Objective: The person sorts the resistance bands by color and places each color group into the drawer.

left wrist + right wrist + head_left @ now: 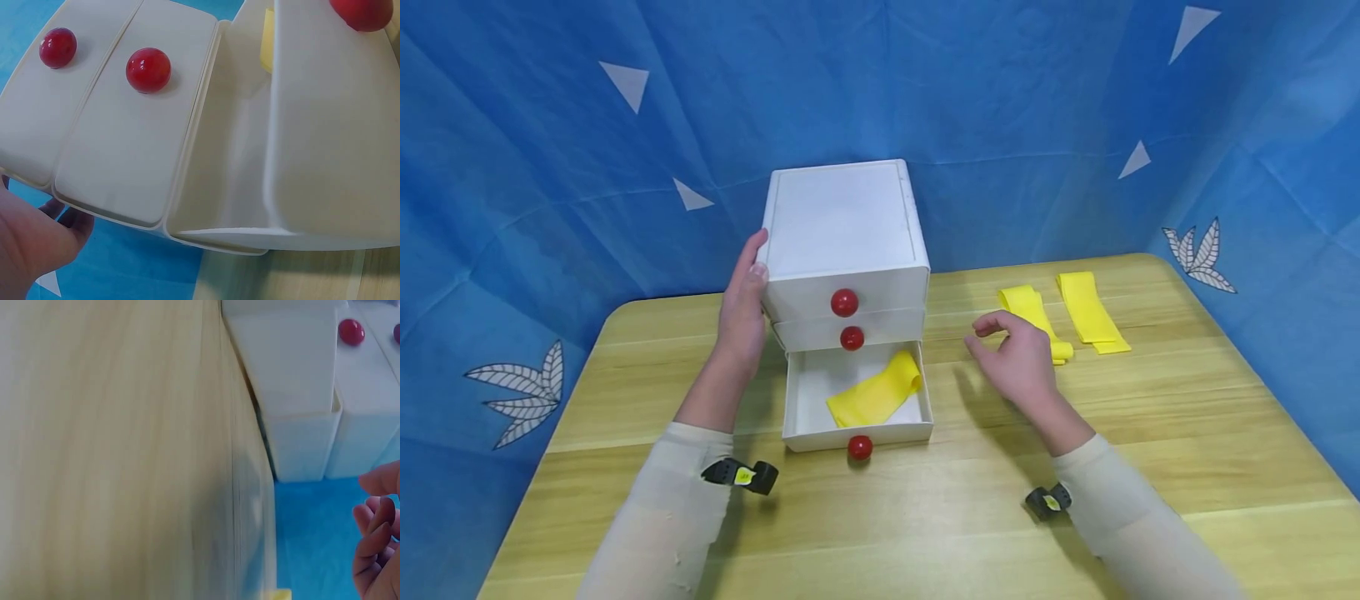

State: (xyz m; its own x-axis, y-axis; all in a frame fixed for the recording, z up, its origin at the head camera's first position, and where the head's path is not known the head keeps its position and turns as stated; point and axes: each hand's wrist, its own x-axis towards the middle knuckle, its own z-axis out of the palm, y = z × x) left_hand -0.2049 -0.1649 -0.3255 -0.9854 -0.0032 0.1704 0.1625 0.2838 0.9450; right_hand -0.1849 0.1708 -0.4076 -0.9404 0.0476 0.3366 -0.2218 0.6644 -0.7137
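A white three-drawer box (pixel 850 221) with red round knobs stands on the table. Its bottom drawer (pixel 805 392) is pulled out, and a folded yellow cloth strip (pixel 876 396) lies inside. My left hand (pixel 743 321) rests against the box's left side, thumb near the front edge; in the left wrist view some fingers of this hand (pixel 40 234) are hidden behind the box. Right of the box, my right hand (pixel 1018 358) hovers above the table with loosely bent fingers and nothing in them. The right wrist view shows this hand (pixel 380 537) only partly.
Two more folded yellow strips, a nearer strip (pixel 1028 307) partly covered by my right hand and a farther strip (pixel 1090 312), lie at the table's back right. Behind the wooden table (pixel 1187 417) hangs a blue curtain (pixel 1000 100) with white triangles and leaf patterns.
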